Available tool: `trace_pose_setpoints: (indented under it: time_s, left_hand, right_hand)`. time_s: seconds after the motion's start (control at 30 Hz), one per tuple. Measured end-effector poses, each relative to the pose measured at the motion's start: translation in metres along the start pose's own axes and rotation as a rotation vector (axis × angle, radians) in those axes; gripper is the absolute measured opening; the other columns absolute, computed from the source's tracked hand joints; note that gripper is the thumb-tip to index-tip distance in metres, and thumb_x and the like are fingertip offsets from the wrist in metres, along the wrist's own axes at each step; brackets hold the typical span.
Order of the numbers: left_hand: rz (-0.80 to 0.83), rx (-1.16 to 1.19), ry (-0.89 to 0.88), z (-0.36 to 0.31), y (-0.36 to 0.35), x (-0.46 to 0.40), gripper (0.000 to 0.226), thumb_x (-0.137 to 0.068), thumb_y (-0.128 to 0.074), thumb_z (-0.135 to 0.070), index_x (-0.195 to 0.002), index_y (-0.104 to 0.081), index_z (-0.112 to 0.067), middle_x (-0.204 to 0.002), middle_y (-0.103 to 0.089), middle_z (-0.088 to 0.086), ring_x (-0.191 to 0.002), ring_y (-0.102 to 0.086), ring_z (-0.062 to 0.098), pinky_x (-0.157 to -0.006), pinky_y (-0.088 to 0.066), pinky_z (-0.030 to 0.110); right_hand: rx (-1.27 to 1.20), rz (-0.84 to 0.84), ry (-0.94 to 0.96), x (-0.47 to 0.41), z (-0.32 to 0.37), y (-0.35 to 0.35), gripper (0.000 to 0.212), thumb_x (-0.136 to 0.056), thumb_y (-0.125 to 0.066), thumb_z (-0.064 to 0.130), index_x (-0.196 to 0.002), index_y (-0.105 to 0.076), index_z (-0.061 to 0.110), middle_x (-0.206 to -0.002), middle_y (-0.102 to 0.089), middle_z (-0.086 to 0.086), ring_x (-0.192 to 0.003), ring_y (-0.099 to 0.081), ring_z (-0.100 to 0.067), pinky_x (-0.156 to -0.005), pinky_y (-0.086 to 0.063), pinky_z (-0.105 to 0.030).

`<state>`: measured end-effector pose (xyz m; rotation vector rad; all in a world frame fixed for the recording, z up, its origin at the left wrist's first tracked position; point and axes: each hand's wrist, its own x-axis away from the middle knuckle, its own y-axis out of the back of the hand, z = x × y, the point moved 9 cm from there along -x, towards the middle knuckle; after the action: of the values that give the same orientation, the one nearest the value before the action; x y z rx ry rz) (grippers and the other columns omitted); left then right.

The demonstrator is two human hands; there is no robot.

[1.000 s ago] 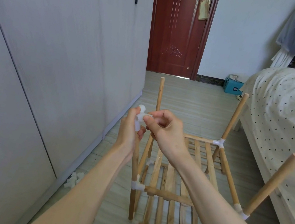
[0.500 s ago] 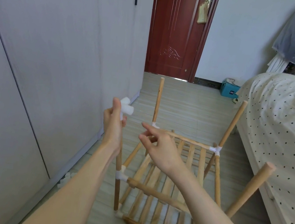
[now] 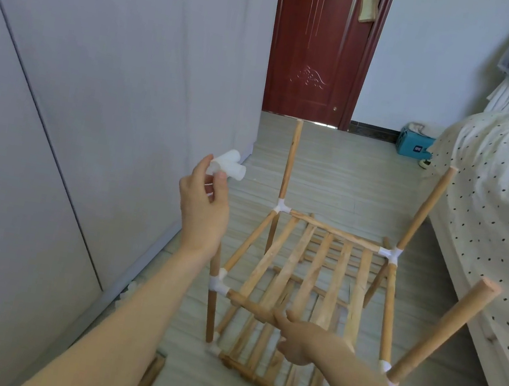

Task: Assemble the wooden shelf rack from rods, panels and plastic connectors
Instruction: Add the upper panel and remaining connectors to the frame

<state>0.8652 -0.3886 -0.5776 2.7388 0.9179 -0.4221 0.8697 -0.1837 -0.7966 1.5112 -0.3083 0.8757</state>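
**Rack half-built**

Wooden slatted shelf rack (image 3: 307, 289) stands on the floor beside the bed (image 3: 495, 213). Two tiers joined, four post tops bare. Left hand (image 3: 205, 208) pinches a white plastic connector (image 3: 229, 164) above the near-left post; right hand (image 3: 302, 339) loose, holding nothing. Top connectors and panel remain.

grey wardrobe (image 3: 77, 95) | red door (image 3: 318, 45) | dotted bed (image 3: 507, 201) | striped floor (image 3: 341, 187)

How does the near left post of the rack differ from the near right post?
The near left post already has a white connector on its top, held there by the left hand; the near right post ends in bare wood. The left post stands nearly upright in this view, while the right post leans outward toward the bed. Both are round wooden rods rising from white corner connectors of the rack.
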Motion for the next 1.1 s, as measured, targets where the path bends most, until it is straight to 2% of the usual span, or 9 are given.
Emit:
trace_pose_setpoints:
  time_s: [0.13, 0.23, 0.33, 0.43, 0.53, 0.7, 0.87, 0.93, 1.1]
  left_hand:
    - [0.219, 0.012, 0.009, 0.007, -0.014, 0.006, 0.05, -0.102, -0.034, -0.023, -0.15, -0.018, -0.025, -0.14, -0.04, -0.006, -0.095, -0.047, -0.016, -0.073, -0.036, 0.0]
    - [0.33, -0.007, 0.042, 0.018, -0.028, 0.005, 0.062, -0.102, -0.032, -0.011, -0.151, 0.001, -0.026, -0.155, -0.016, -0.009, -0.088, -0.032, -0.038, -0.061, -0.027, -0.011]
    - [0.369, -0.043, 0.069, 0.027, -0.031, 0.0, 0.067, -0.101, -0.03, -0.008, -0.149, 0.011, -0.028, -0.157, 0.005, -0.013, -0.132, -0.012, -0.011, -0.085, -0.014, -0.011]
    - [0.388, -0.093, 0.075, 0.045, -0.03, -0.001, 0.066, -0.1, -0.029, -0.003, -0.15, 0.004, -0.03, -0.157, 0.003, -0.016, -0.141, -0.002, 0.0, -0.097, -0.005, 0.002]
    - [0.36, -0.196, 0.1, 0.067, -0.021, -0.001, 0.072, -0.094, -0.034, 0.006, -0.151, -0.003, -0.026, -0.157, -0.006, -0.012, -0.143, -0.008, 0.006, -0.09, -0.009, 0.0]
    - [0.269, -0.285, 0.084, 0.074, -0.008, -0.011, 0.06, -0.094, -0.033, 0.006, -0.148, -0.021, -0.017, -0.152, -0.023, 0.002, -0.139, -0.024, 0.015, -0.083, -0.018, -0.003]
    - [0.373, -0.376, 0.04, 0.063, -0.006, 0.007, 0.057, -0.092, -0.035, 0.006, -0.145, -0.028, -0.016, -0.149, -0.029, 0.007, -0.137, -0.029, 0.02, -0.102, -0.023, 0.02]
    - [0.335, -0.362, 0.033, 0.053, 0.003, 0.011, 0.057, -0.09, -0.038, 0.009, -0.142, -0.032, -0.013, -0.147, -0.034, 0.008, -0.135, -0.033, 0.021, -0.106, -0.026, 0.025]
    - [0.184, -0.38, -0.25, -0.01, 0.012, 0.039, 0.042, -0.086, -0.04, 0.011, -0.118, -0.056, -0.01, -0.109, -0.057, 0.002, -0.104, -0.054, 0.018, -0.087, -0.039, 0.022]
  right_hand:
    - [-0.015, -0.022, -0.043, -0.01, 0.007, 0.003, 0.077, -0.094, -0.03, -0.002, -0.148, 0.015, 0.029, -0.158, 0.011, 0.003, -0.139, -0.028, -0.028, -0.104, -0.038, -0.038]
    - [0.03, -0.141, -0.03, -0.017, 0.016, 0.016, 0.075, -0.093, -0.032, -0.006, -0.151, 0.003, 0.027, -0.149, -0.03, -0.009, -0.114, -0.052, -0.03, -0.077, -0.047, -0.034]
    - [0.089, -0.245, 0.004, -0.02, 0.024, 0.031, 0.066, -0.093, -0.034, -0.004, -0.148, -0.012, 0.026, -0.112, -0.057, -0.01, -0.088, -0.055, -0.026, -0.063, -0.042, -0.033]
    - [0.13, -0.38, 0.003, -0.029, 0.032, 0.052, 0.063, -0.093, -0.038, -0.003, -0.146, -0.018, 0.023, -0.107, -0.058, -0.011, -0.091, -0.057, -0.027, -0.064, -0.04, -0.032]
    - [-0.014, -0.396, 0.032, -0.047, 0.045, 0.064, 0.064, -0.092, -0.037, -0.004, -0.146, -0.016, 0.022, -0.118, -0.055, -0.014, -0.104, -0.056, -0.032, -0.067, -0.042, -0.035]
    - [-0.353, -0.399, 0.188, -0.046, 0.076, 0.102, 0.051, -0.094, -0.036, 0.002, -0.142, -0.027, 0.016, -0.142, -0.035, -0.012, -0.126, -0.041, -0.035, -0.1, -0.039, -0.042]
    - [-0.968, -0.514, 0.177, 0.01, 0.073, 0.146, 0.049, -0.1, -0.029, 0.012, -0.148, -0.024, 0.013, -0.129, -0.052, -0.013, -0.104, -0.051, -0.024, -0.099, -0.043, -0.036]
    - [-1.237, -0.535, 0.182, 0.038, 0.06, 0.151, 0.044, -0.1, -0.027, 0.009, -0.143, -0.033, 0.011, -0.124, -0.055, -0.018, -0.115, -0.053, -0.032, -0.103, -0.042, -0.044]
    - [-1.532, -0.586, 0.303, 0.12, 0.038, 0.159, 0.027, -0.101, -0.034, 0.015, -0.121, -0.051, 0.011, -0.132, -0.046, -0.013, -0.1, -0.063, -0.024, -0.079, -0.055, -0.031]
